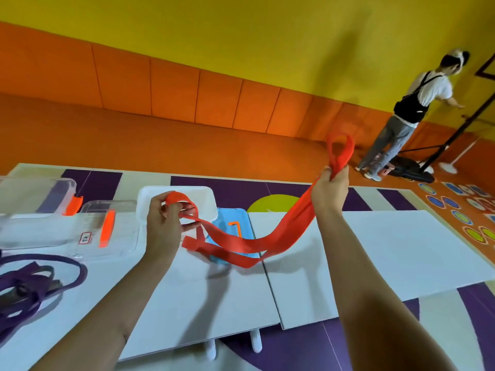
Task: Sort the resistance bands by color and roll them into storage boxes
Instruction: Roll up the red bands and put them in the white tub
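The left grip (161,222) pinches a loop of the red band (242,247) over the white bench (401,250); the right grip (330,192), fist closed, holds its other end high.

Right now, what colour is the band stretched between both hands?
Red, plain; the resistance band shows best in the head view, the only one.

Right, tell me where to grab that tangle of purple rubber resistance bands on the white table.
Take the single outer loop that arcs clear of the purple band tangle, coming from the right. It lies alone on the white table, while the other strands overlap.
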Demonstrator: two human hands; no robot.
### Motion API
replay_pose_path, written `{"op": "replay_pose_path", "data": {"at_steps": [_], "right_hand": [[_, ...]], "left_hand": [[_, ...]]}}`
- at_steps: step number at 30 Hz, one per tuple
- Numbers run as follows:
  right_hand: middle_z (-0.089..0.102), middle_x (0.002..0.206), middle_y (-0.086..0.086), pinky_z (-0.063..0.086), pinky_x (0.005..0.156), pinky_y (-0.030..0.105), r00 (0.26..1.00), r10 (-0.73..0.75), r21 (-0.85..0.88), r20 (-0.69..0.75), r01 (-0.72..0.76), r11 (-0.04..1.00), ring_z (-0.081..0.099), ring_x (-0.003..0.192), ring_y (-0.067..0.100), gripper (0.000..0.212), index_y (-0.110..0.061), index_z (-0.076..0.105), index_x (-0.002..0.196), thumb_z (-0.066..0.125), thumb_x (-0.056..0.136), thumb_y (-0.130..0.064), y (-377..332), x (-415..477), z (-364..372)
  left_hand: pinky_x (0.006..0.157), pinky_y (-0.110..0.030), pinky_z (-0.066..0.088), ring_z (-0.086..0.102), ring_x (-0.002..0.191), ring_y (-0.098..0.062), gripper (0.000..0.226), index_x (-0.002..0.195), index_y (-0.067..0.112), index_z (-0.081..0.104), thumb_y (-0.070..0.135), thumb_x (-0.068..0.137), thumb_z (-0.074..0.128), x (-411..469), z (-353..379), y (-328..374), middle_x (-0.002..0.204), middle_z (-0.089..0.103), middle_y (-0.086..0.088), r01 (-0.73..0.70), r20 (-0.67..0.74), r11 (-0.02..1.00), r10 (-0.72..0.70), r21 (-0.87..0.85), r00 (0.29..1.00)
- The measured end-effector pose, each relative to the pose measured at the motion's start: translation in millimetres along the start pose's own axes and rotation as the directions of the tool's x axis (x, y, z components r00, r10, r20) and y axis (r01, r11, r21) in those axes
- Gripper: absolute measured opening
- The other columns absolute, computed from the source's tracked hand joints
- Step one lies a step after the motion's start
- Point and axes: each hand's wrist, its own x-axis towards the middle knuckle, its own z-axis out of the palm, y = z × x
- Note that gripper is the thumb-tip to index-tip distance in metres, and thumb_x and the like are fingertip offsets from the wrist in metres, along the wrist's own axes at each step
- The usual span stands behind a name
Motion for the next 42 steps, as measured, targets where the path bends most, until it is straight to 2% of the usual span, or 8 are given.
{"op": "replay_pose_path", "data": {"at_steps": [8, 15, 20, 25, 29, 31, 33, 42], "right_hand": [[0.054, 0.127, 0.023, 0.047, 0.093, 0.047, 0.98, 0.13, -0.345, 0.153, -0.07, 0.936, 0.058, 0.112, 0.041, 0.031, -0.006, 0.051, 0.133, 0.043, 0.106, -0.02, 75.9, 25.8, 3.3], [0.061, 0.129, 0.024, 0.047, 0.096, 0.046, 0.907, 0.355, -0.484, 0.226, -0.212, 0.849, 0.058, 0.121, 0.043, 0.037, -0.002, 0.054, 0.13, 0.051, 0.103, -0.026, 186.0, 68.7, -5.7], [0.034, 0.15, 0.019, 0.032, 0.111, 0.053, 0.836, 0.548, -0.572, -0.002, -0.451, 0.686, 0.042, 0.135, 0.041, 0.091, -0.01, 0.017, 0.154, 0.07, 0.089, -0.044, 252.7, 94.5, -0.3], [0.015, 0.166, 0.015, 0.023, 0.117, 0.051, 0.867, 0.379, -0.6, 0.323, -0.122, 0.791, 0.029, 0.147, 0.04, 0.1, -0.018, 0.006, 0.162, 0.072, 0.087, -0.026, 270.2, 47.6, 26.9], [0.028, 0.159, 0.006, 0.026, 0.118, 0.049, 0.464, 0.179, -0.351, 0.868, 0.316, 0.882, 0.035, 0.144, 0.034, 0.092, -0.028, 0.016, 0.161, 0.07, 0.086, -0.025, 264.1, -13.5, 53.0], [0.021, 0.165, 0.003, 0.023, 0.122, 0.05, 0.233, 0.125, -0.219, 0.964, 0.444, 0.869, 0.025, 0.151, 0.031, 0.107, -0.033, 0.006, 0.162, 0.076, 0.081, -0.031, 262.4, -35.1, 59.3], [0.012, 0.169, 0.0, 0.016, 0.125, 0.051, 0.136, 0.09, -0.145, 0.987, 0.481, 0.865, 0.015, 0.156, 0.027, 0.125, -0.036, -0.006, 0.162, 0.084, 0.075, -0.041, 257.4, -49.3, 64.1], [0.042, 0.153, -0.017, 0.035, 0.118, 0.047, 0.342, -0.185, 0.125, 0.921, 0.191, 0.974, 0.042, 0.14, 0.017, 0.113, -0.047, 0.016, 0.156, 0.081, 0.065, -0.065, 192.6, -53.1, 78.3]], "left_hand": [[0.062, -0.032, 0.062, 0.073, 0.096, -0.023, 0.021, 0.119, 0.022, 0.053, 0.01, 0.102, 0.053, 3.2, 22.2, -0.7, 0.104, 0.07, -0.005, -0.108, -0.027, 0.987, 0.112, 0.118, 0.993], [0.077, -0.051, 0.064, 0.073, 0.095, -0.035, 0.047, 0.129, 0.027, 0.053, 0.012, 0.089, 0.072, -6.1, 28.9, -46.9, 0.11, 0.067, -0.019, -0.005, -0.113, 0.968, 0.035, 0.251, 0.993], [0.079, -0.055, 0.063, 0.074, 0.097, -0.032, 0.029, 0.116, 0.029, 0.062, 0.015, 0.092, 0.074, -19.3, 34.6, -68.5, 0.115, 0.069, -0.017, 0.018, -0.193, 0.942, 0.049, 0.334, 0.98], [0.073, -0.047, 0.065, 0.075, 0.093, -0.029, 0.038, 0.102, 0.023, 0.061, 0.041, 0.077, 0.082, -38.5, 60.0, -72.4, 0.104, 0.072, -0.006, -0.015, -0.201, 0.889, 0.12, 0.458, 0.972], [0.081, -0.049, 0.063, 0.076, 0.087, -0.024, 0.04, 0.089, 0.03, 0.06, 0.054, 0.07, 0.087, -50.0, 79.0, -72.7, 0.096, 0.071, -0.005, -0.025, -0.227, 0.877, 0.152, 0.481, 0.962], [0.081, -0.049, 0.063, 0.077, 0.085, -0.026, 0.044, 0.089, 0.027, 0.059, 0.052, 0.069, 0.089, -52.5, 91.4, -64.3, 0.096, 0.071, -0.01, -0.04, -0.24, 0.878, 0.174, 0.476, 0.955], [0.076, -0.047, 0.064, 0.077, 0.081, -0.029, 0.047, 0.092, 0.018, 0.058, 0.046, 0.069, 0.088, -56.2, 106.8, -50.7, 0.096, 0.07, -0.014, -0.073, -0.239, 0.874, 0.21, 0.481, 0.948], [0.071, -0.048, 0.065, 0.076, 0.084, -0.033, 0.043, 0.097, 0.022, 0.056, 0.046, 0.074, 0.082, -81.6, 163.0, 17.3, 0.097, 0.064, -0.015, -0.302, -0.186, 0.814, 0.44, 0.496, 0.879]]}}
